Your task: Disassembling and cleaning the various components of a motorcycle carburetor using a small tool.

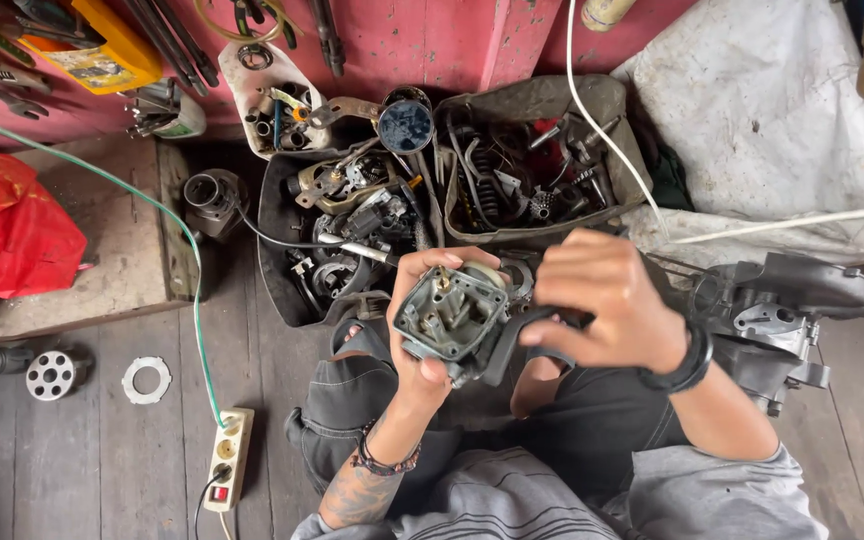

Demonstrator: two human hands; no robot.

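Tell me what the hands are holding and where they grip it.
Left hand grips the carburetor body by its sides. Right hand touches its right edge; grip unclear.

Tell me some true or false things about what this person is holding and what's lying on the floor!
1. The left hand holds a grey metal engine part. True.
2. The right hand is resting flat on the floor. False: it is up beside the metal part, fingers curled.
3. A white power strip lies on the wooden floor. True.
4. The bag at the left is blue. False: it is red.
5. Trays of metal parts sit in front of the person. True.
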